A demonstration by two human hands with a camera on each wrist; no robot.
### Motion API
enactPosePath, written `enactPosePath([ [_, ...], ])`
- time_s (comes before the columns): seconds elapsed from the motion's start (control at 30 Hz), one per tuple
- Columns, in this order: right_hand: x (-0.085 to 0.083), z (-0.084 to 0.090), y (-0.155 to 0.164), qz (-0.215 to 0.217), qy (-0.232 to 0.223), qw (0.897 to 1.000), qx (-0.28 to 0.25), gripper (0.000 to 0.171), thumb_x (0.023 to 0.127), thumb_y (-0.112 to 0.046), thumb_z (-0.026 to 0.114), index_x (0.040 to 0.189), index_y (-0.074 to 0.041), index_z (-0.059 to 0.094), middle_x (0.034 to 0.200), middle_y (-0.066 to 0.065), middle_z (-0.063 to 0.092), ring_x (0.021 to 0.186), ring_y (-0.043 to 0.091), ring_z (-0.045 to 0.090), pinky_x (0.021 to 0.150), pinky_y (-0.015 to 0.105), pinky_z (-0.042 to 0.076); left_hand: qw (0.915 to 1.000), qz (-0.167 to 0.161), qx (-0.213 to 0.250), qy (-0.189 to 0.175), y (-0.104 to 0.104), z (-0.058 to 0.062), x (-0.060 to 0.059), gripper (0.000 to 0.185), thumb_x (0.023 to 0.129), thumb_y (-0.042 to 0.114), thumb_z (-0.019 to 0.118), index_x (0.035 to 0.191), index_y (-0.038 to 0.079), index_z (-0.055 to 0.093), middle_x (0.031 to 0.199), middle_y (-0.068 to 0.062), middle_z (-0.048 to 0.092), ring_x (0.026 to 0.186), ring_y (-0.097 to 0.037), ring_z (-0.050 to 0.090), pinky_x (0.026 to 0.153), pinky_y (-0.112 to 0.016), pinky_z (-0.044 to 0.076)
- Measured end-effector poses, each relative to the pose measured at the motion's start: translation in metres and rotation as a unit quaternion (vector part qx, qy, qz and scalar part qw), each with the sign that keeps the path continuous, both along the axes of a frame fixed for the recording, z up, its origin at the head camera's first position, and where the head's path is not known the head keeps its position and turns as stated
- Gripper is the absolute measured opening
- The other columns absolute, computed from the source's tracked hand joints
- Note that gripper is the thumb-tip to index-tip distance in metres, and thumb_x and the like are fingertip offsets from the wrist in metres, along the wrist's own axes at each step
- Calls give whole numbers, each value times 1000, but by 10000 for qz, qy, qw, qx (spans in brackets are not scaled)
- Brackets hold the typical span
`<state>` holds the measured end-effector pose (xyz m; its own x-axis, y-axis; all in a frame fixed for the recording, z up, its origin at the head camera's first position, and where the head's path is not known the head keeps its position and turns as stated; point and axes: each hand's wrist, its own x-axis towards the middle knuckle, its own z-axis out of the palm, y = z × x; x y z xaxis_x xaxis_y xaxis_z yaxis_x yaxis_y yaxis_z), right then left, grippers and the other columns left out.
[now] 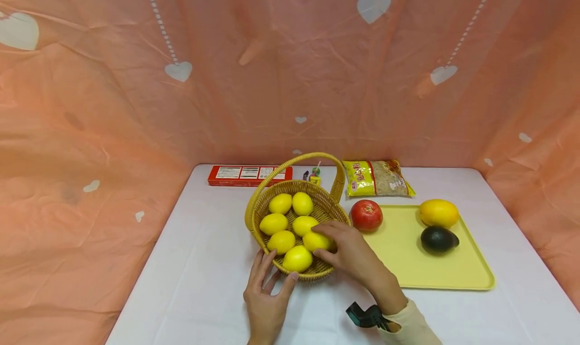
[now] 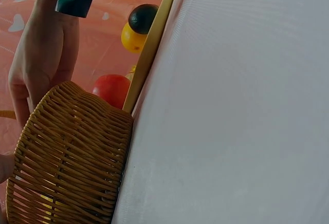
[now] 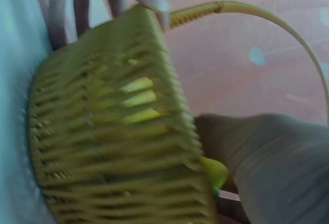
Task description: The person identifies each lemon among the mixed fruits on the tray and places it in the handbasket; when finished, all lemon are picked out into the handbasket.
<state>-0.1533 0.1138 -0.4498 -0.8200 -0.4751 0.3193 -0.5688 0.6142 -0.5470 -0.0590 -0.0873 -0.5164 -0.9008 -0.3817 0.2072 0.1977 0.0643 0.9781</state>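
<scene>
Seven lemons lie in the basket [image 1: 260,211]; the right hand [image 1: 351,252] pinches one lemon [image 1: 315,241] there, the left hand [image 1: 265,294], fingers spread, braces the near rim.

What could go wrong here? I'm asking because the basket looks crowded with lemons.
The right hand grips one lemon packed against the others; lifting it may roll the front lemon over the low rim. The left hand only rests straight fingers on the basket, so it might slide on the smooth table. The pomegranate lies close beside the basket and could be knocked.
</scene>
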Motion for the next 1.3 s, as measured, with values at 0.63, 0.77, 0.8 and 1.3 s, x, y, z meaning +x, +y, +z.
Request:
enactPosePath([
  [0.63,-4,9,7,594,-204,9959,652,30,92,-13,88,121,-9,81,117,0,81,111,21,73,104,46,64,9999,70,98,-97,1,3,1,63,87,2,93,145,6,70,170,-32,38,147,-48,53,106,-29,61],
  [0.77,-3,4,4,396,-69,9980,490,30,93,-15,88,121,-6,81,118,4,81,115,25,74,106,49,63,9999,74,100,-84,0,2,0,63,86,2,93,145,6,70,169,-32,39,145,-47,54,106,-28,61],
  [0.8,-2,4,4,355,-96,9986,376,30,93,-14,88,120,-7,81,117,3,81,114,24,74,105,49,64,9999,78,98,-79,0,2,0,63,86,2,93,145,6,70,169,-31,39,145,-46,54,106,-28,61],
  [1.3,9,21,76,-727,988,9920,-310,28,89,-8,89,116,-12,83,117,0,82,109,23,78,103,28,64,9862,681,-1231,872,-32,25,-4,44,91,-8,84,133,1,76,154,-20,61,138,-19,64,103,-26,63],
])
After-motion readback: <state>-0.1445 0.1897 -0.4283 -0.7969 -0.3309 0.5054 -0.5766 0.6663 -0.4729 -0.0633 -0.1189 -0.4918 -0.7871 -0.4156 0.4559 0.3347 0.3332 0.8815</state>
